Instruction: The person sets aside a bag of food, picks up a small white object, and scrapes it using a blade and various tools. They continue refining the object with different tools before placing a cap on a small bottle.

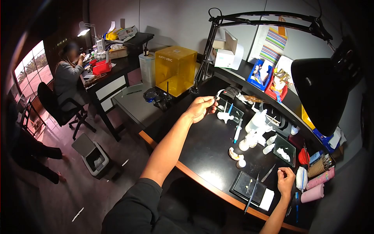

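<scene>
My left hand (202,109) is raised over the back of the black desk (198,150), its fingers pinched on a small dark item with a pale curved end (220,92); what exactly it is cannot be made out. Close beside it, a dark glass plate (235,113) bears white material. My right hand (286,180) is closed near the right side of the desk, close to a metal spatula (268,173); whether its curled fingers hold anything is hidden. Left of it lie a black case (246,188) with a thin dark tool across it and a white pad (267,199).
A syringe (238,131), a dental model (234,154) and small white bottles (269,149) stand mid-desk. A black lamp (317,89) overhangs the right side. A yellow box (176,71) stands at the back. Another person (70,74) sits at a far desk.
</scene>
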Demonstrator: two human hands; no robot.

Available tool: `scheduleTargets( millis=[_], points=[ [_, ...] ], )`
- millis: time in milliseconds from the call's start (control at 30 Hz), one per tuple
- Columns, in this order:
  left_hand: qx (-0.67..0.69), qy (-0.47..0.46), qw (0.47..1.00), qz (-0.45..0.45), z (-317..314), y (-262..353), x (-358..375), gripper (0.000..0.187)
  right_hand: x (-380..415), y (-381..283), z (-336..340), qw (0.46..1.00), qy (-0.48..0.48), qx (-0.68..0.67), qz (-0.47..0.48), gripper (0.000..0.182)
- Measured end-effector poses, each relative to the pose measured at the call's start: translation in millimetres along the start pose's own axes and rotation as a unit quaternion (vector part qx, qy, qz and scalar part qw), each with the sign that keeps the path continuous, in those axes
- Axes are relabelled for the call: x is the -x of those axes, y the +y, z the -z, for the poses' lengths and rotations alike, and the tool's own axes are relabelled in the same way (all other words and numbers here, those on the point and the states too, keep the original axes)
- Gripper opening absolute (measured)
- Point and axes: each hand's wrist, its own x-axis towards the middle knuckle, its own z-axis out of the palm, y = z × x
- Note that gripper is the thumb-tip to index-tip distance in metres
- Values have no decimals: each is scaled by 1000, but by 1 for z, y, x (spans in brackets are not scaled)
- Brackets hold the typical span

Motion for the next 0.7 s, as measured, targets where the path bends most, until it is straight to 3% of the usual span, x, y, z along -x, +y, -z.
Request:
scheduleTargets(
  millis=[167, 400, 700],
  points=[
    [30, 12, 999, 37, -7, 7, 7, 26, 1, 1, -1, 1000, -2, 0, -2, 6],
    [37, 14, 998, 45, -10, 9, 6, 44, 0, 0, -1, 1000, -7, 6, 1, 6],
    [8, -4, 1000, 23, -5, 0, 1, 34, 0, 3, -2, 1000, -16, 7, 0, 5]
  ],
)
